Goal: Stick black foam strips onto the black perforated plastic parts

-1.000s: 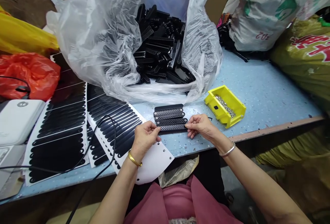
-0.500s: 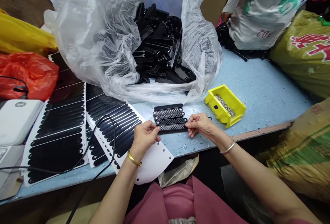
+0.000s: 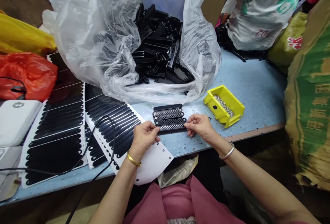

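A small row of black, flat, round-ended pieces with a diamond-mesh surface (image 3: 168, 115) lies on the blue table in front of me. The nearest piece, a black mesh-patterned strip (image 3: 171, 127), has my fingers at both ends. My left hand (image 3: 144, 135) pinches its left end, and my right hand (image 3: 199, 126) pinches its right end. Small screw-like dots show at the ends of the pieces behind it. Right of my right hand stands a yellow bin (image 3: 235, 104) with many tiny silvery metal parts (image 3: 224, 105) inside.
A clear plastic bag (image 3: 103, 45) full of black plastic pieces (image 3: 157, 45) stands behind. White sheets of black strip stickers (image 3: 59, 134) lie at left, crossed by a black cable (image 3: 114, 138). A white device (image 3: 18, 120) sits far left; a green-printed sack (image 3: 311, 96) leans at right.
The green-printed sack at the right has swung upward and covers most of the olive bag. My hands stay on the nearest strip; the view shifts very slightly.
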Action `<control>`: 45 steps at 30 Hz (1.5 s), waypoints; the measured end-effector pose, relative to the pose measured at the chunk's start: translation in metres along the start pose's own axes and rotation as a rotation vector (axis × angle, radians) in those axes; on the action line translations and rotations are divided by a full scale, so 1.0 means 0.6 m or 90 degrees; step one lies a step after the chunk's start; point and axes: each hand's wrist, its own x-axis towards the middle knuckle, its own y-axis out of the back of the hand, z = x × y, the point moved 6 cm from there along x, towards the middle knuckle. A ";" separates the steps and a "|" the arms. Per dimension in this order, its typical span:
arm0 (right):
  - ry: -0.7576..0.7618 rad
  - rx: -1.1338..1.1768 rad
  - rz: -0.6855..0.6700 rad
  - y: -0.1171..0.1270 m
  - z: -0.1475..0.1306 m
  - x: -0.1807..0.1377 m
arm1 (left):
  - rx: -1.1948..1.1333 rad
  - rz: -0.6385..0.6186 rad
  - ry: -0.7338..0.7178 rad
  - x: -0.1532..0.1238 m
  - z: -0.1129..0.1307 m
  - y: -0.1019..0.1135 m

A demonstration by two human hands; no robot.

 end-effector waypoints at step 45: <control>0.346 -0.451 0.017 0.003 -0.053 -0.027 | -0.010 0.009 0.001 -0.002 0.004 0.001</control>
